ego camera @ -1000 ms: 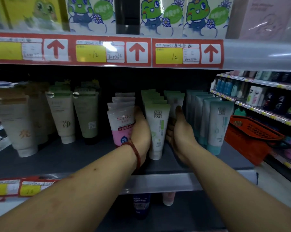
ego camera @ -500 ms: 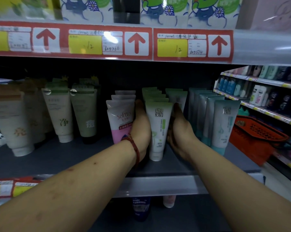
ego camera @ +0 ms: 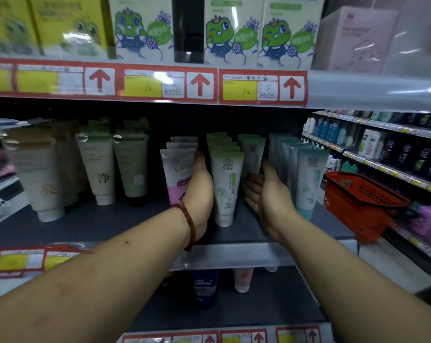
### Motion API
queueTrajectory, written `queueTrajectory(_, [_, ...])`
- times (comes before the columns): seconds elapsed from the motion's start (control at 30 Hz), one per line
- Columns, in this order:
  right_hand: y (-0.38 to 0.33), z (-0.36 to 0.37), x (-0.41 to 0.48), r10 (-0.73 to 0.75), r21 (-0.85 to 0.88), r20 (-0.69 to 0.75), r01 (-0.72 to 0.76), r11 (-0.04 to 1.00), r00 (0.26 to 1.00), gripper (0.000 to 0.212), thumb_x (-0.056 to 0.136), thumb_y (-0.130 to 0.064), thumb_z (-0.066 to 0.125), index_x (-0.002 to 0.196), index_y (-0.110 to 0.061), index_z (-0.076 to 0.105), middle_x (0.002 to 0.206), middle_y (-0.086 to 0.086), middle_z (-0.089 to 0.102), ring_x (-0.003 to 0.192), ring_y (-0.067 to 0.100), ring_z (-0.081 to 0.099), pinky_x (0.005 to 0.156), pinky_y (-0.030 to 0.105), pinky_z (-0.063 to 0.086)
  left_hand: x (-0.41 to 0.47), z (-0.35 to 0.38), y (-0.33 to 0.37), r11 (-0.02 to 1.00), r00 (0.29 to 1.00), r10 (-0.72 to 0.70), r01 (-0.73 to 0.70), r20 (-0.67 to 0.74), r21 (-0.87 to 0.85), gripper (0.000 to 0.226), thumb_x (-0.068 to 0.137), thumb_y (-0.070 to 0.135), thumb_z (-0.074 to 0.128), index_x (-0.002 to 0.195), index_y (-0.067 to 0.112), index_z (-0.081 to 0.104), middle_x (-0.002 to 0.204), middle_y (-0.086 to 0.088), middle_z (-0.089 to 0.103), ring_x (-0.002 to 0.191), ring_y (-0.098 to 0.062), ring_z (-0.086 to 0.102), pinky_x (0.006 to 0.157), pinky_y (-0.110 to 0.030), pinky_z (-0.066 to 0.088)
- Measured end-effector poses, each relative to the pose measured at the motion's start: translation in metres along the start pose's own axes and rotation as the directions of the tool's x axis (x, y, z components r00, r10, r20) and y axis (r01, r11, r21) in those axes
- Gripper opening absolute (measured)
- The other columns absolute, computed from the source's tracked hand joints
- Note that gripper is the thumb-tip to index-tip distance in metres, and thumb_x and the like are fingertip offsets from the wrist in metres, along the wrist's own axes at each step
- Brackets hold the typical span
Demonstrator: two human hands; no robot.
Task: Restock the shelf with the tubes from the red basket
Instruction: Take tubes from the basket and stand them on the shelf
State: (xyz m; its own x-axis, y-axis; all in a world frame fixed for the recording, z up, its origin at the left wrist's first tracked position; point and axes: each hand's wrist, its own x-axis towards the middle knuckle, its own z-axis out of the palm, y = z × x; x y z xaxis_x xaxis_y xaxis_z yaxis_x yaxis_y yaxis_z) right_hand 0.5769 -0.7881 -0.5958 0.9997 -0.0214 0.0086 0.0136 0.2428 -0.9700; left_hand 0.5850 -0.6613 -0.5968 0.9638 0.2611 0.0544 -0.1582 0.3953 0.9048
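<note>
A row of white-and-green tubes [ego camera: 226, 186] stands upright in the middle of the dark shelf [ego camera: 98, 226]. My left hand [ego camera: 200, 191] reaches in between this row and the pink tubes [ego camera: 177, 174], its flat side against the front white-and-green tube; the fingertips are hidden behind the tubes. Just right of the row, my right hand [ego camera: 266, 196] hovers with its palm facing left and fingers relaxed, holding nothing. The red basket [ego camera: 358, 201] sits at the right end of the shelf, and its inside is not visible.
Pale teal tubes [ego camera: 308, 179] stand right of my right hand, and beige and green tubes [ego camera: 98, 169] stand at the left. Frog-printed boxes [ego camera: 236, 30] fill the shelf above. More tubes [ego camera: 204, 288] stand on the shelf below. Another aisle of bottles [ego camera: 383, 144] runs at the right.
My right hand has come off the white-and-green tubes and drawn back to the right, fingers spread. My left hand stays between the rows. The view has tilted down slightly.
</note>
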Motion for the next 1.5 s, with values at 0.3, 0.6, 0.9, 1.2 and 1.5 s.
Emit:
queueTrajectory(0.3, [0.006,0.011,-0.077,-0.327,-0.285,-0.191,0.266,0.921,0.926,0.022,0.097,-0.017,0.053,0.092,-0.025,0.073,0.096,-0.005,0.076,0.095,0.011,0.072,0.095,0.042,0.057,-0.077,-0.056,0.025,0.919,1.0,-0.007,-0.004,0.028,0.395,0.045,0.064,0.055,0.064,0.07,0.011,0.065,0.082,-0.018,0.069,0.078,-0.026,0.057,0.065,-0.034,0.046])
queueTrajectory(0.6, [0.029,0.07,-0.081,-0.151,-0.489,0.081,0.171,0.855,0.985,0.048,0.097,0.003,0.046,0.144,-0.007,0.05,0.143,0.009,0.058,0.13,0.018,0.055,0.114,0.029,0.039,-0.072,-0.097,0.038,0.727,0.986,0.135,-0.164,0.095,0.666,0.023,0.089,0.031,0.055,0.099,0.019,0.073,0.093,0.0,0.075,0.093,-0.02,0.068,0.087,-0.037,0.053])
queueTrajectory(0.9, [0.028,0.1,-0.061,-0.095,-0.528,0.046,0.105,0.843,0.994,0.032,0.095,-0.001,0.053,0.125,-0.004,0.062,0.103,0.004,0.064,0.106,0.022,0.062,0.102,0.037,0.05,-0.061,-0.091,0.036,0.844,0.998,0.026,-0.051,0.053,0.535,0.072,0.074,0.069,0.031,0.098,0.019,0.076,0.1,-0.008,0.076,0.102,-0.027,0.068,0.102,-0.043,0.049])
queueTrajectory(1.2, [0.037,0.106,-0.071,-0.147,-0.533,-0.013,0.118,0.838,0.989,0.034,0.083,-0.008,0.058,0.112,-0.024,0.065,0.113,-0.004,0.071,0.107,0.02,0.066,0.1,0.044,0.053,-0.042,-0.106,0.031,0.915,0.993,-0.076,0.035,0.086,0.402,0.082,0.057,0.088,0.031,0.083,0.028,0.08,0.099,-0.002,0.078,0.104,-0.022,0.07,0.109,-0.046,0.044])
queueTrajectory(1.5, [0.032,0.108,-0.081,-0.237,-0.545,-0.098,0.147,0.825,0.967,0.041,0.092,-0.004,0.051,0.131,-0.011,0.06,0.121,0.002,0.067,0.113,0.019,0.061,0.093,0.024,0.048,-0.056,-0.112,0.055,0.878,0.998,-0.061,0.04,0.029,0.477,0.055,0.099,0.061,0.034,0.072,0.024,0.063,0.1,0.003,0.067,0.111,-0.023,0.063,0.103,-0.033,0.042])
